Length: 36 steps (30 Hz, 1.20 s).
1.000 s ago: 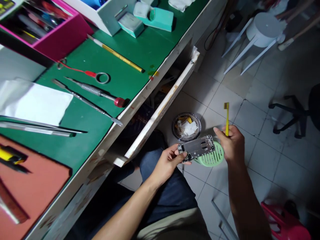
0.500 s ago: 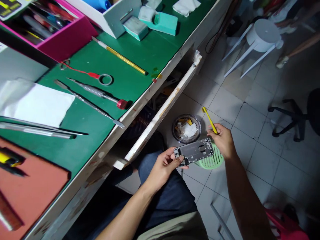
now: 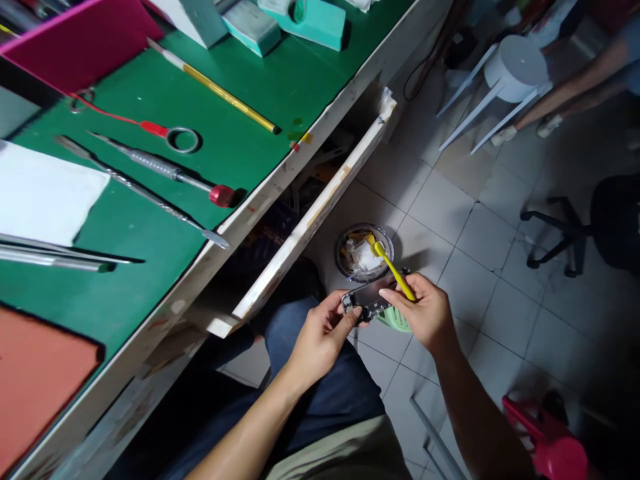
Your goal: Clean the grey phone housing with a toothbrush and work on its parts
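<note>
My left hand (image 3: 323, 337) grips the near-left end of a dark phone frame (image 3: 369, 296), with the thumb on its upper face. The frame is held tilted above my lap. In my right hand (image 3: 425, 310) is a yellow toothbrush (image 3: 397, 275), its head pointing up and away to the left. The right hand's fingers lie over the far end of the phone frame and hide part of it; whether they also grip the frame I cannot tell.
An open drawer (image 3: 313, 217) juts out below the green worktop (image 3: 195, 100). A screwdriver (image 3: 160, 167), a metal spudger (image 3: 140, 190) and a gold-handled brush (image 3: 225, 93) lie there. On the tiled floor are a waste bin (image 3: 341, 267), a pale green slotted item (image 3: 395, 319) and a grey stool (image 3: 517, 67).
My right hand has moved left and over the phone frame, bringing the toothbrush with it. The frame is tilted more. The view has shifted, and a person's legs now show beside the stool.
</note>
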Motion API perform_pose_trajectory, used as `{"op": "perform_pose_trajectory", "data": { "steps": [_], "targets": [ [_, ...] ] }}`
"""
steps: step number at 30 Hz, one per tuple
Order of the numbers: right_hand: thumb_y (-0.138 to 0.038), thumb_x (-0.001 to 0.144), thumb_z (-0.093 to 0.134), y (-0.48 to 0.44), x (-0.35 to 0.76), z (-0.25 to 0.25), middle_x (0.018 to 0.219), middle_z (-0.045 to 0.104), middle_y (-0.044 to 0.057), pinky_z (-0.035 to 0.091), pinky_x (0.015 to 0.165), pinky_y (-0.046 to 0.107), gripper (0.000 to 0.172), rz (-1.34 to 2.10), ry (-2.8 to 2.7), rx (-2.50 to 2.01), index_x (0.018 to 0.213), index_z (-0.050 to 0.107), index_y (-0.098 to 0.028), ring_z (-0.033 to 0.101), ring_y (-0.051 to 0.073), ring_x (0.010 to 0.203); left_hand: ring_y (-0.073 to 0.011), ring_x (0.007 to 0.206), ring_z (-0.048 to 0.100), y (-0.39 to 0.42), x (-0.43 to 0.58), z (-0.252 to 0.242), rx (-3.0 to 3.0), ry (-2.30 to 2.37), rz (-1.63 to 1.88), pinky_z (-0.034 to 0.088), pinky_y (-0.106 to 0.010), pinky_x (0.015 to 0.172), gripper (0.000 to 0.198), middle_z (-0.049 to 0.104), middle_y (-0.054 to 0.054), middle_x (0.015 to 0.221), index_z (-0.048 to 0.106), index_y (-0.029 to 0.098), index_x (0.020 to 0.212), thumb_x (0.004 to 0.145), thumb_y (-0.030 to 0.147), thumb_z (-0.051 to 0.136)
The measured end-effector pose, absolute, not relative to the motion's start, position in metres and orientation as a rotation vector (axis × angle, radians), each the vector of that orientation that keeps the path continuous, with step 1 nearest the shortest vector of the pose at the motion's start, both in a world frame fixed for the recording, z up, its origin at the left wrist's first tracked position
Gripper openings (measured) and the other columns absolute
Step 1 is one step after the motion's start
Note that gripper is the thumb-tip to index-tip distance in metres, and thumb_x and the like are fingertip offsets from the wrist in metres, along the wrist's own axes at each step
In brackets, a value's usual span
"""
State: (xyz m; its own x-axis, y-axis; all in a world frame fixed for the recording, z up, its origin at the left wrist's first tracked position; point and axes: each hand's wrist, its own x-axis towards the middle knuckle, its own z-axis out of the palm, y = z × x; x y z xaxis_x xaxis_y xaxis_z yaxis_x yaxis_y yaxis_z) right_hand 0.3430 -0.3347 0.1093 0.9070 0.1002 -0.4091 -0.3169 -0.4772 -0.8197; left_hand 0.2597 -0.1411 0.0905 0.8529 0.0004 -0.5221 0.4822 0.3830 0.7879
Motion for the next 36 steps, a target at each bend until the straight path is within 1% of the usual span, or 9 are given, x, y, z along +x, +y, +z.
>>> {"op": "perform_pose_trajectory", "data": {
  "steps": [4,9,16,21,23,27,29,33,36],
  "targets": [
    [-0.063,0.08,0.088,-0.328,0.344,0.1,0.072,0.069,-0.001,0.048,0.062,0.027,0.045,0.485,0.179,-1.983,0.083,0.071,-0.021,0.059,0.016,0.067,-0.0211,0.087,0.072,-0.141,0.257,0.092,1.178,0.474,-0.332,0.062,-0.032,0.084,0.042,0.069,-0.004,0.097,0.075,0.019,0.116,0.095,0.055,0.08],
    [-0.061,0.082,0.087,-0.331,0.344,0.098,0.07,0.067,-0.002,0.045,0.06,0.026,0.043,0.478,0.159,-2.029,0.083,0.071,-0.022,0.056,0.014,0.065,-0.0211,0.085,0.072,-0.141,0.258,0.093,1.142,0.47,-0.344,0.063,-0.032,0.08,0.043,0.066,-0.003,0.094,0.076,0.019,0.115,0.093,0.055,0.082],
    [-0.06,0.084,0.084,-0.331,0.341,0.112,0.073,0.07,-0.001,0.049,0.062,0.026,0.04,0.473,0.135,-2.043,0.086,0.072,-0.022,0.061,0.015,0.066,-0.0165,0.079,0.063,-0.141,0.264,0.094,1.025,0.498,-0.338,0.067,-0.035,0.08,0.048,0.062,-0.001,0.087,0.076,0.017,0.11,0.087,0.057,0.088],
    [-0.064,0.087,0.079,-0.342,0.356,0.124,0.064,0.068,0.001,0.041,0.05,0.027,0.043,0.272,0.306,-2.105,0.084,0.075,-0.021,0.058,0.016,0.055,-0.012,0.074,0.054,-0.139,0.264,0.091,0.961,0.531,-0.309,0.067,-0.032,0.077,0.047,0.054,0.003,0.079,0.076,0.016,0.105,0.083,0.054,0.092],
    [-0.061,0.087,0.079,-0.348,0.368,0.115,0.069,0.071,0.002,0.041,0.049,0.027,0.042,0.222,0.323,-2.084,0.093,0.077,-0.02,0.057,0.015,0.054,-0.0118,0.074,0.054,-0.138,0.263,0.09,0.94,0.54,-0.307,0.067,-0.032,0.076,0.047,0.055,0.003,0.079,0.077,0.016,0.107,0.082,0.053,0.093],
    [-0.054,0.082,0.077,-0.354,0.392,0.083,0.081,0.076,0.003,0.052,0.06,0.03,0.052,0.272,0.265,-2.029,0.121,0.074,-0.019,0.068,0.019,0.066,-0.0136,0.076,0.059,-0.134,0.261,0.091,0.905,0.559,-0.309,0.068,-0.033,0.077,0.047,0.059,0.001,0.079,0.078,0.016,0.11,0.083,0.051,0.093],
    [-0.051,0.079,0.077,-0.354,0.398,0.069,0.088,0.078,0.004,0.057,0.069,0.033,0.059,0.303,0.231,-2.026,0.129,0.072,-0.019,0.072,0.022,0.077,-0.0143,0.077,0.061,-0.132,0.26,0.092,0.893,0.573,-0.308,0.068,-0.034,0.077,0.045,0.062,0.0,0.081,0.078,0.016,0.108,0.083,0.049,0.094],
    [-0.049,0.08,0.075,-0.357,0.4,0.063,0.103,0.081,0.007,0.059,0.084,0.037,0.05,0.345,0.161,-2.057,0.12,0.075,-0.02,0.075,0.024,0.092,-0.0147,0.078,0.063,-0.129,0.258,0.093,0.874,0.595,-0.299,0.069,-0.034,0.077,0.042,0.064,-0.001,0.084,0.077,0.015,0.105,0.082,0.046,0.095],
    [-0.049,0.085,0.073,-0.36,0.395,0.077,0.107,0.081,0.007,0.057,0.082,0.036,0.048,0.331,0.124,-2.103,0.124,0.074,-0.022,0.074,0.023,0.089,-0.0149,0.079,0.063,-0.128,0.258,0.093,0.867,0.601,-0.292,0.069,-0.034,0.077,0.041,0.064,-0.001,0.083,0.077,0.015,0.103,0.082,0.046,0.095]
  ]
}}
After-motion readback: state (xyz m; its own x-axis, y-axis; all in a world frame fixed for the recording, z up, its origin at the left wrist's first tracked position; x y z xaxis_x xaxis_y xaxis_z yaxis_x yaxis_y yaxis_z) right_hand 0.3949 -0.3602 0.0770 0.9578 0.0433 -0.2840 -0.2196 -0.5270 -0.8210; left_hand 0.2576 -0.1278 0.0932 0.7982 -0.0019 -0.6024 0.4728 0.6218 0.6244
